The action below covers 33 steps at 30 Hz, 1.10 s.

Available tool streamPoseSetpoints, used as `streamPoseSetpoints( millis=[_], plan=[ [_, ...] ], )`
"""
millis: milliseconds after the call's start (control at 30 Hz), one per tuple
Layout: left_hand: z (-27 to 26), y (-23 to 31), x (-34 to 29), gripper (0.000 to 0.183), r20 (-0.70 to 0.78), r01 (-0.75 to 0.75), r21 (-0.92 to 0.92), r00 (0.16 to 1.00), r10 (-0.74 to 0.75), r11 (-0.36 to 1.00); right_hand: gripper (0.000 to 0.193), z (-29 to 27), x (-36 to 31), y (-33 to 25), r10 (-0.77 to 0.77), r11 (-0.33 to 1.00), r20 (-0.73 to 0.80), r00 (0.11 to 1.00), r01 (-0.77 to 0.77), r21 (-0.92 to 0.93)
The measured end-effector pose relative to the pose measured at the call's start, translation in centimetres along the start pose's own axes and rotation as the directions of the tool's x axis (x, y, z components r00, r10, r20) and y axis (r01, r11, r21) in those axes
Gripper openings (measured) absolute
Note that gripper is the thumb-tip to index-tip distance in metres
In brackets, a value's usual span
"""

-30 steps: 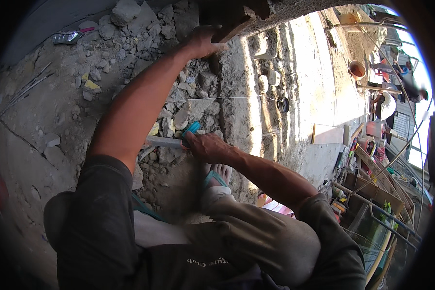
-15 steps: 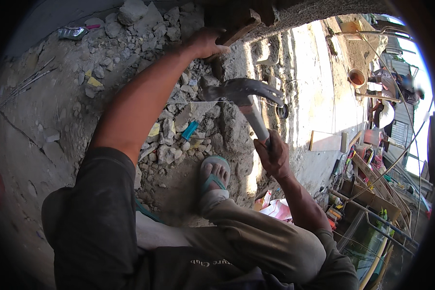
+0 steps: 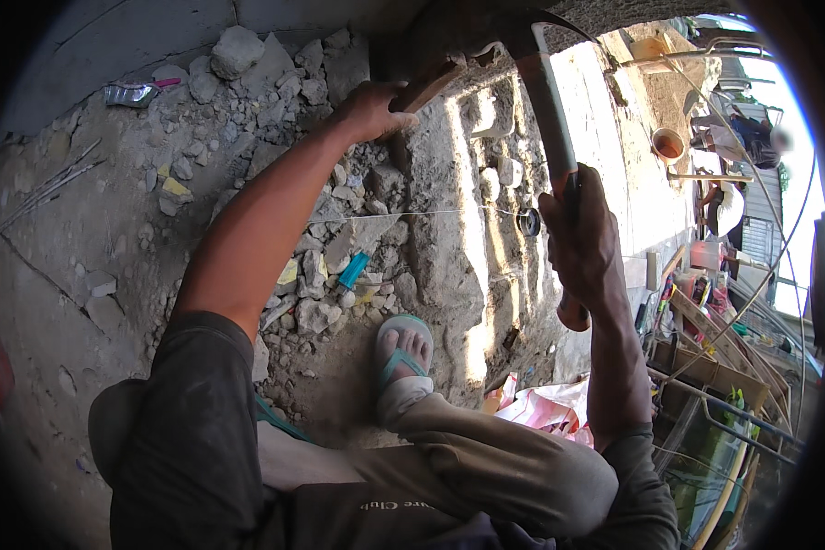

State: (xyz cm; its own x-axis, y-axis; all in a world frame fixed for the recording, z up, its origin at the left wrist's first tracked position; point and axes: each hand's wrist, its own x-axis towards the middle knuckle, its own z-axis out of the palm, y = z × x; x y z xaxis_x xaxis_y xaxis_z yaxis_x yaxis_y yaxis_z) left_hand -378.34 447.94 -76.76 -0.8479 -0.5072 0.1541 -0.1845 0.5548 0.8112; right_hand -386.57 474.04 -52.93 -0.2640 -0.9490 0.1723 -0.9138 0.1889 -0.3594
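My right hand [image 3: 585, 240] is closed round the handle of a claw hammer [image 3: 548, 110]. The hammer points away from me, and its dark metal head is at the top of the view with the curved claw to the right. At the far middle, my left hand [image 3: 373, 112] grips a rough piece of wood [image 3: 434, 82] beside the concrete, its thumb showing on the near side. Shadow hides the wood's far end and some of the left fingers. A thin pale string runs across between my arms, near a small black ring [image 3: 528, 222].
Broken rubble [image 3: 316, 316] with a teal plastic piece [image 3: 354, 270] lies left of my sandalled foot [image 3: 403, 353]. A red-and-white sheet [image 3: 550, 406] is by my right knee. Far right are a bucket [image 3: 668, 145], planks, metal bars and people [image 3: 729, 206] bending down.
My right hand has moved up and to the right, carrying the hammer from above the rubble to the top of the view. My left hand stays on the wood.
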Motion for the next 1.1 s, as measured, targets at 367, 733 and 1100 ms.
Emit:
streamPoseSetpoints(
  millis=[367,733,1100],
  plan=[
    [0.6,0.5,-0.2,0.057,-0.087,-0.065,-0.012,0.994,0.064,0.998,0.018,-0.3,-0.5,0.3,-0.030,0.997,0.027,0.999,0.032,-0.066],
    [0.7,0.8,-0.4,0.070,-0.051,-0.025,-0.008,0.998,0.024,1.000,0.022,0.3,-1.4,-0.3,0.246,0.964,0.138,0.959,-0.258,0.072],
    [0.5,0.9,-0.8,0.072,0.008,0.012,-0.001,1.000,-0.012,1.000,0.016,1.9,-0.9,0.2,0.100,0.994,0.017,0.995,-0.100,0.039]
  ],
)
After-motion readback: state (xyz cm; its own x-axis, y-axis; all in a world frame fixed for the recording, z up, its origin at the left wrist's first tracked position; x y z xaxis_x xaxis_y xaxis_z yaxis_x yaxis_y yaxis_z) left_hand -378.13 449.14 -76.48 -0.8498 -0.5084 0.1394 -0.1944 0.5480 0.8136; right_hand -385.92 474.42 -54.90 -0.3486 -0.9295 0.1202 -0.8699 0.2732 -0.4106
